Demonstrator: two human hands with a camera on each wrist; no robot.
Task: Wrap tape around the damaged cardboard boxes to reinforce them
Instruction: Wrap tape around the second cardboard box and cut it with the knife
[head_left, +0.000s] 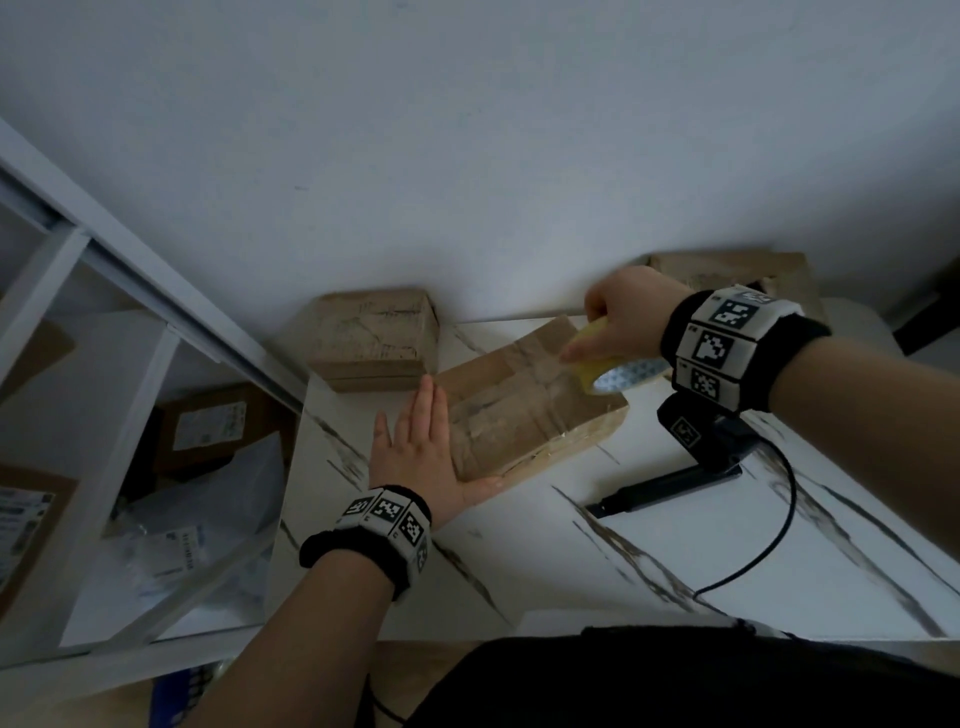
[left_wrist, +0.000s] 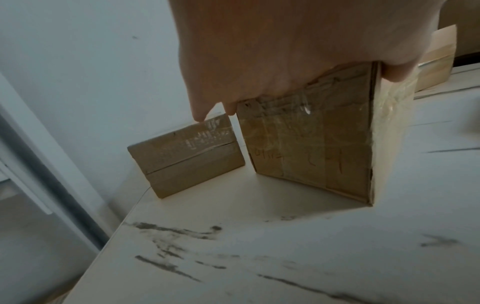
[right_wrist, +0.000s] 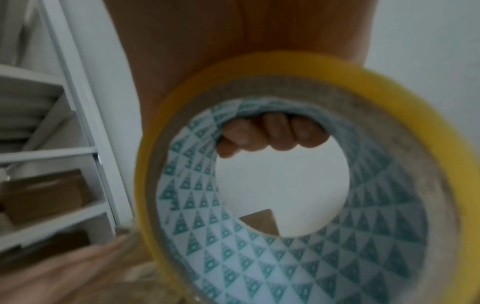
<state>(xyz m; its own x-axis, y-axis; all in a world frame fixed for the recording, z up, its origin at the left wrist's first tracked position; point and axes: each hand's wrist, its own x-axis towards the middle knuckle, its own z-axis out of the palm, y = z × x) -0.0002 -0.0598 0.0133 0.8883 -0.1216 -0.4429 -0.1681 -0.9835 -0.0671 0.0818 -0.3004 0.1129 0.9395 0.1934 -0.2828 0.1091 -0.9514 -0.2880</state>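
Observation:
A flat brown cardboard box (head_left: 524, 410) crossed by clear tape lies on the marble-patterned table (head_left: 779, 561). My left hand (head_left: 415, 441) lies flat with straight fingers on the box's left edge; the left wrist view shows that box's taped side (left_wrist: 309, 150). My right hand (head_left: 618, 317) grips a yellow tape roll (head_left: 608, 371) over the box's far right corner. In the right wrist view its fingers (right_wrist: 272, 133) curl through the roll's printed core (right_wrist: 285, 257).
A second taped box (head_left: 374, 338) stands against the wall at the table's back left, also in the left wrist view (left_wrist: 187, 156). A third box (head_left: 748, 273) sits behind my right wrist. A black tool with a cable (head_left: 696, 457) lies right of the box. White shelves (head_left: 130, 415) hold parcels at left.

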